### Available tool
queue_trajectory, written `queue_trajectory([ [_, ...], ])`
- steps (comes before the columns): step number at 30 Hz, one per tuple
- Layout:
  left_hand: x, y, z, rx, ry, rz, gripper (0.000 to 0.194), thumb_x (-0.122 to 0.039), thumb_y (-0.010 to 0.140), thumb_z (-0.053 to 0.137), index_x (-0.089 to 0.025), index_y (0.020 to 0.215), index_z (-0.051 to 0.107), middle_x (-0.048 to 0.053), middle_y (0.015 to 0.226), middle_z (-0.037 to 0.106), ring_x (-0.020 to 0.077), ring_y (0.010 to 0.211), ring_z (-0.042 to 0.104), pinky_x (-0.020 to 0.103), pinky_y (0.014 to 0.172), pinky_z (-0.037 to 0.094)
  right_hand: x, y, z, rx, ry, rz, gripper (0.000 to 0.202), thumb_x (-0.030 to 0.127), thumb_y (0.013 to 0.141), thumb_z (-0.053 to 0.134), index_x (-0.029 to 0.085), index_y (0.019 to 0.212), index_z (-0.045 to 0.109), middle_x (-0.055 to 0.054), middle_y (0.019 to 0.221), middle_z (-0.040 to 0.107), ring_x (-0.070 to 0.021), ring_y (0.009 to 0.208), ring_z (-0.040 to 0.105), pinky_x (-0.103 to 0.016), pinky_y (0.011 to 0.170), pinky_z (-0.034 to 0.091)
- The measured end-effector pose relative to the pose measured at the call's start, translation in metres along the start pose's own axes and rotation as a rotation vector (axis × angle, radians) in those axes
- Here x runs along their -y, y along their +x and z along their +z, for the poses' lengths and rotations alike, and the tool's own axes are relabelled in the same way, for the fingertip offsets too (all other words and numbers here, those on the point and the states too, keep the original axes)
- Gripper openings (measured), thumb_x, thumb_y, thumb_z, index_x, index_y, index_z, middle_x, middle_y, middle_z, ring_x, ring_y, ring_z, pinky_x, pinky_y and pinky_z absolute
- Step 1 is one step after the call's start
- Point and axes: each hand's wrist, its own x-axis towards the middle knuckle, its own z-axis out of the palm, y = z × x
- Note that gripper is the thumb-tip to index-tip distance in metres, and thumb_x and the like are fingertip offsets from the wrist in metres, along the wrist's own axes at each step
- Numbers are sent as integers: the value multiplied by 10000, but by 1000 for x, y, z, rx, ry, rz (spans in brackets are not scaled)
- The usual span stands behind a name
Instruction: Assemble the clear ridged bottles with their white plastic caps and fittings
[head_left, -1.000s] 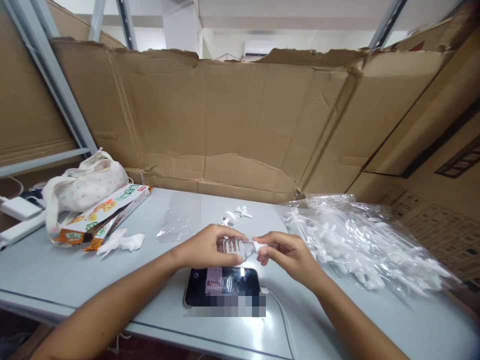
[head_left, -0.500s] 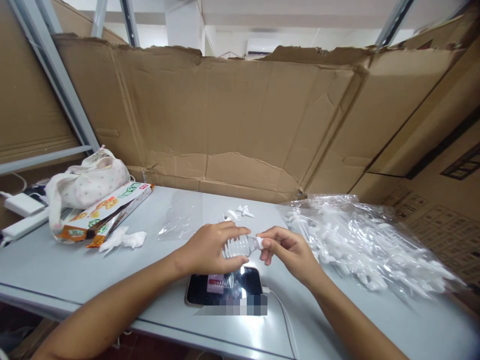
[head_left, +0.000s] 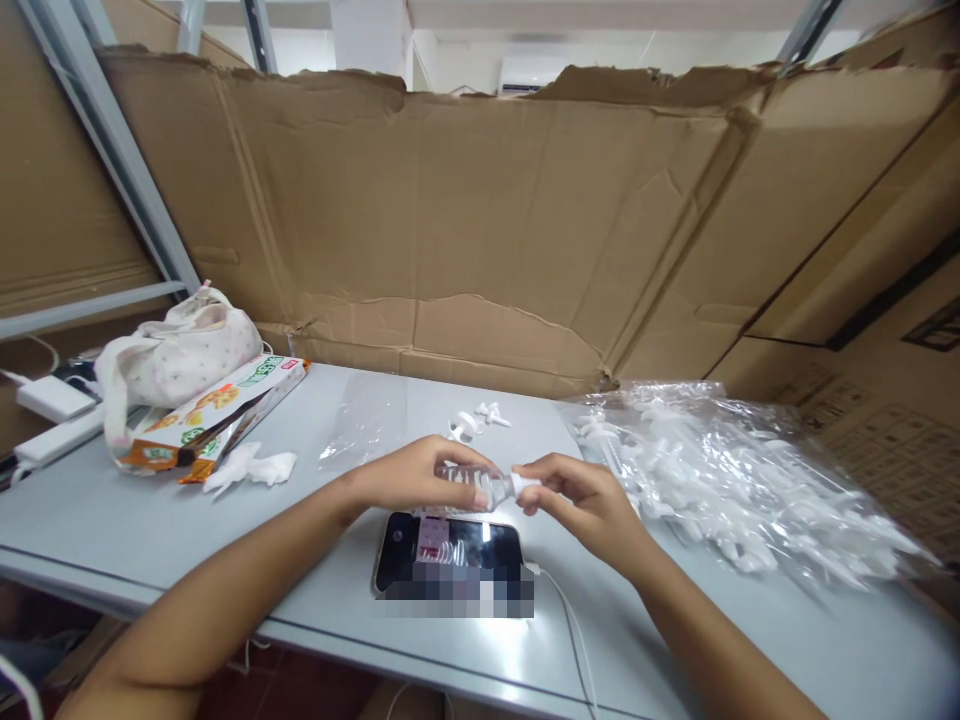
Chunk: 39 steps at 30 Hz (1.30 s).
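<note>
Head view: left hand (head_left: pixel 409 478) wraps a small clear ribbed bottle (head_left: pixel 480 487) above a phone (head_left: pixel 450 560); right hand (head_left: pixel 577 500) pinches its white cap (head_left: pixel 523 484). Looks light, thin-walled, easily crushed; best gripped around the ribbed body.

Your grey table (head_left: pixel 135 520) carries a phone (head_left: pixel 450 555) at 6 o'clock, a floral pouch (head_left: pixel 180 355) over a snack box (head_left: pixel 217 410) at 9, crumpled tissue (head_left: pixel 251 468) beside them, and bagged white parts (head_left: pixel 720 470), probably pump heads, at 3.
</note>
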Motion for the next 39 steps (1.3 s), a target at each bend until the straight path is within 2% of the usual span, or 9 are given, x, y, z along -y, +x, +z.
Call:
queue_trajectory([
  [3, 3, -2, 10, -219, 417, 132, 446, -358, 762, 624, -221, 1183, 564, 54, 1155, 626, 207, 1041, 579, 364, 901, 464, -1, 1, 3, -10, 190, 209, 227, 402, 809, 621, 179, 853, 621, 6, 564, 635, -136, 461, 609, -263, 451, 502],
  [8, 12, -2, 18, -414, 1104, 500, 381, -307, 826, 531, -202, 1192, 522, 64, 969, 654, 180, 767, 623, 302, 630, 513, -5, 5, 12, 2, 388, 390, 410, 559, 807, 534, 175, 664, 524, 2, 498, 620, -116, 363, 567, -218, 336, 445],
  [10, 14, 0, 18, -465, 1256, 599, 340, -270, 838, 512, -197, 1170, 526, 57, 930, 656, 180, 729, 619, 303, 602, 508, -8, 6, 15, 9, 403, 418, 464, 604, 807, 490, 174, 634, 510, -6, 480, 616, -112, 343, 553, -212, 320, 429],
  [15, 16, 2, 19, -459, 1138, 444, 416, -358, 819, 535, -182, 1195, 506, 60, 956, 638, 180, 746, 626, 301, 612, 520, -8, 6, 16, -80, 384, 346, 347, 501, 777, 614, 174, 692, 536, 9, 558, 623, -102, 407, 571, -204, 363, 438],
  [19, 15, 2, 19, -433, 936, 326, 465, -393, 793, 568, -202, 1211, 497, 48, 996, 623, 172, 799, 631, 294, 667, 531, -3, 6, 12, -81, 394, 281, 259, 417, 763, 663, 170, 783, 586, 7, 608, 625, -103, 468, 579, -210, 403, 448],
  [22, 15, 1, 20, -434, 882, 310, 480, -396, 786, 582, -213, 1220, 491, 43, 1003, 617, 165, 817, 629, 284, 680, 531, -2, 7, 9, -71, 421, 262, 250, 397, 752, 680, 168, 812, 600, 1, 629, 637, -107, 492, 589, -222, 431, 470],
  [29, 18, 3, 23, -566, 1246, 579, 357, -310, 827, 538, -199, 1167, 525, 54, 920, 636, 177, 762, 617, 299, 618, 508, -4, 8, 12, -56, 460, 437, 391, 534, 765, 606, 176, 639, 514, -3, 541, 638, -116, 400, 591, -202, 342, 438],
  [33, 18, 5, 22, -584, 1335, 617, 343, -306, 839, 538, -182, 1158, 529, 50, 895, 641, 160, 724, 597, 281, 591, 489, -4, 6, 14, -85, 403, 448, 432, 574, 748, 599, 176, 608, 502, -5, 529, 638, -118, 390, 593, -202, 341, 439],
  [39, 22, 5, 19, -588, 1494, 729, 362, -224, 834, 563, -211, 1193, 523, 24, 880, 639, 134, 649, 553, 261, 539, 444, -2, 4, 14, -70, 273, 534, 521, 668, 724, 534, 169, 574, 531, 21, 377, 546, -77, 277, 460, -172, 288, 302],
])
